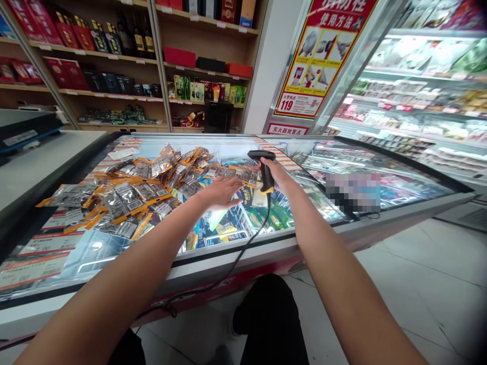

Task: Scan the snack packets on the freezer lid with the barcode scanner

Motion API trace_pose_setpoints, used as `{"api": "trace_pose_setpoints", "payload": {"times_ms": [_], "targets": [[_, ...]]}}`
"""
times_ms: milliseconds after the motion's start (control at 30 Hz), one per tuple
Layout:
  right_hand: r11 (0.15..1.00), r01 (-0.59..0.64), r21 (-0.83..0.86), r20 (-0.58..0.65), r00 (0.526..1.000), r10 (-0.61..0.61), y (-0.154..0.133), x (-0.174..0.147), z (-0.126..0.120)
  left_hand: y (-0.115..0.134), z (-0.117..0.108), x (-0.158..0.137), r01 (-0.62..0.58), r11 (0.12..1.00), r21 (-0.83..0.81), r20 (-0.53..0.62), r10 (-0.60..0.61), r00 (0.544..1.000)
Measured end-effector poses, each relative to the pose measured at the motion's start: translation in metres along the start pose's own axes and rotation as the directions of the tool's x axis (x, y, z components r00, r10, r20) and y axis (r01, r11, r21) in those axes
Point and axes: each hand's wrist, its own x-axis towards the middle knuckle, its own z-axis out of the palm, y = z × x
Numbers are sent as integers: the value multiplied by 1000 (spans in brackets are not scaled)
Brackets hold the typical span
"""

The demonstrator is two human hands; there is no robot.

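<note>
My right hand [277,171] grips a black and yellow barcode scanner [267,175] by its handle, above the glass top of a chest freezer. From the handle a black cable [251,238] runs down over the freezer's front edge. My left hand [223,192] is stretched out with fingers apart, palm down, close to a row of small packets [243,174]. It appears to hold nothing; whether it touches the glass or a packet I cannot tell. A heap of clear packets with orange edges [124,197] lies on the glass to its left.
Under the glass of the chest freezer [236,255] lie colourful packages. Price labels [45,261] sit at the left. A grey counter [41,162] adjoins on the left. Shelves [114,56] with bottles and boxes stand behind, and a lit display case [426,91] at the right.
</note>
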Motion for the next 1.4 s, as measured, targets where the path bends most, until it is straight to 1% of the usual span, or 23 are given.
{"api": "trace_pose_setpoints", "payload": {"times_ms": [100, 200, 300, 367, 467, 533, 633, 700, 767, 900, 967, 1133, 1233, 1267, 1333, 1400], "targets": [[993, -25, 112, -28, 999, 29, -5, -3, -1, 10, 0, 7, -14, 999, -32, 3, 15, 1000], [994, 8, 109, -85, 996, 1, -5, -2, -2, 23, 1, 15, -42, 999, 29, 22, 42, 999], [996, 27, 85, -69, 997, -21, -3, -3, 0, 29, 1, 19, -31, 996, 81, 10, 30, 999], [996, 41, 75, -33, 999, -38, -3, -6, 1, 29, 2, 20, 21, 996, 88, 17, -23, 1000], [1000, 25, 8, 18, 1000, -25, -4, -17, 0, 27, 5, 19, 149, 986, 69, 43, -152, 987], [995, -28, -98, 57, 998, 34, -7, -27, -4, 26, 8, 20, 245, 968, 52, 54, -248, 967], [960, -108, -259, 146, 978, 149, -12, -40, -11, 26, 12, 20, 358, 933, 32, 57, -360, 931], [945, -122, -304, 191, 964, 186, -15, -45, -14, 26, 12, 20, 392, 920, 28, 65, -393, 917], [944, -119, -308, 220, 956, 192, -17, -48, -15, 27, 11, 20, 402, 915, 28, 76, -403, 912], [943, -105, -316, 264, 945, 194, -19, -49, -14, 28, 9, 19, 404, 915, 20, 64, -404, 912], [940, -112, -321, 266, 942, 203, -18, -48, -13, 28, 9, 19, 404, 915, 13, 61, -404, 913], [943, -128, -307, 226, 953, 203, -18, -48, -12, 28, 11, 20, 410, 912, 3, 63, -409, 910], [940, -102, -325, 206, 963, 175, -20, -50, -10, 28, 10, 19, 403, 915, 8, 58, -403, 913], [937, -95, -335, 168, 973, 158, -20, -49, -9, 28, 9, 19, 394, 919, 13, 48, -394, 918], [913, -82, -400, 20, 995, 98, -18, -46, -11, 28, 8, 18, 355, 934, 40, 7, -356, 934], [839, -96, -535, -149, 989, 18, -13, -39, -16, 29, 8, 17, 289, 953, 93, -50, -286, 957]]}}
